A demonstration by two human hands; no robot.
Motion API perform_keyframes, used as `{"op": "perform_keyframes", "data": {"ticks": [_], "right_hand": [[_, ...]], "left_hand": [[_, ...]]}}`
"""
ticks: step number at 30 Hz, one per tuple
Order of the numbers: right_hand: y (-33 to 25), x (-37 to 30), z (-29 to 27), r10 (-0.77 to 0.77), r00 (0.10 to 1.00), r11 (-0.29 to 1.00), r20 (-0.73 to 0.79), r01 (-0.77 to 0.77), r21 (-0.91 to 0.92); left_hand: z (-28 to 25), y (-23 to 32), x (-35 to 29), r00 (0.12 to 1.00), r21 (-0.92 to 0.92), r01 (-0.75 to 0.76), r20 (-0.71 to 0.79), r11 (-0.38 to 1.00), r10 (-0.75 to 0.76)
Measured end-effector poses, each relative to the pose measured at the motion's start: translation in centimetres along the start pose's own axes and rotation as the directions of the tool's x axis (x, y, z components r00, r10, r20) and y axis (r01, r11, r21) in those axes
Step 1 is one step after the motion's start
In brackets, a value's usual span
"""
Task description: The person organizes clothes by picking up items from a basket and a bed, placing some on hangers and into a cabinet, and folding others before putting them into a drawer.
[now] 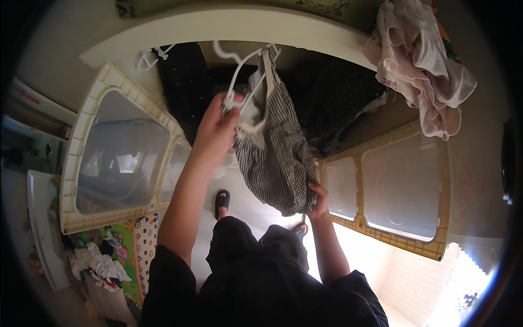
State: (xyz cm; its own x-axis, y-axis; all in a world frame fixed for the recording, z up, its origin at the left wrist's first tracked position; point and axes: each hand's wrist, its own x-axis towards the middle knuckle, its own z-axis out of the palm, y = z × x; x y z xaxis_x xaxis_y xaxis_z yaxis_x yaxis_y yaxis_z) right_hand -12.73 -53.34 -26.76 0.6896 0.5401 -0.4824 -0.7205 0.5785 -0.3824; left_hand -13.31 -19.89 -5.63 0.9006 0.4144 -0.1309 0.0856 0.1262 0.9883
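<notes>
Head view: the left hand (220, 122) has its fingers (231, 103) closed round the lower bar of a white hanger (239, 71), from which a checked garment (275, 158) droops below and to the right of them. The right hand (318, 199) pinches the garment's lower hem. The cloth seems only loosely draped; a sharp tug at the hem could slide it off the hanger. Just above the left fingers a white ledge (229, 24) runs close to the hook. Cream-framed panels (117, 150) stand well apart either side, leaving open floor (245, 196) between.
</notes>
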Motion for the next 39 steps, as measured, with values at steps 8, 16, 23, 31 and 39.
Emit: {"op": "perform_keyframes", "data": {"ticks": [8,16,23,31,39], "right_hand": [[-5.3,2.0,5.0,-0.406,0.914,0.823,-0.009,0.361,-0.439],[-4.0,1.6,4.2,-0.666,0.742,0.189,0.076,0.266,-0.945],[-2.1,2.2,8.8,-0.375,0.927,0.887,0.009,0.362,-0.286],[-1.0,1.7,10.7,-0.395,0.915,0.882,-0.086,0.351,-0.315],[-0.2,1.4,10.4,-0.391,0.912,0.881,-0.129,0.330,-0.340]], "left_hand": [[8.5,-1.1,10.8,0.921,0.315,-0.390,0.160,0.865,0.356],[16.2,0.1,14.4,0.874,0.399,-0.485,0.197,0.778,0.444],[21.3,0.4,16.3,0.780,0.489,-0.603,0.193,0.631,0.596],[23.1,-2.6,14.2,0.657,0.385,-0.725,0.138,0.571,0.741],[23.2,-2.6,13.0,0.665,0.395,-0.709,0.098,0.584,0.741]]}}
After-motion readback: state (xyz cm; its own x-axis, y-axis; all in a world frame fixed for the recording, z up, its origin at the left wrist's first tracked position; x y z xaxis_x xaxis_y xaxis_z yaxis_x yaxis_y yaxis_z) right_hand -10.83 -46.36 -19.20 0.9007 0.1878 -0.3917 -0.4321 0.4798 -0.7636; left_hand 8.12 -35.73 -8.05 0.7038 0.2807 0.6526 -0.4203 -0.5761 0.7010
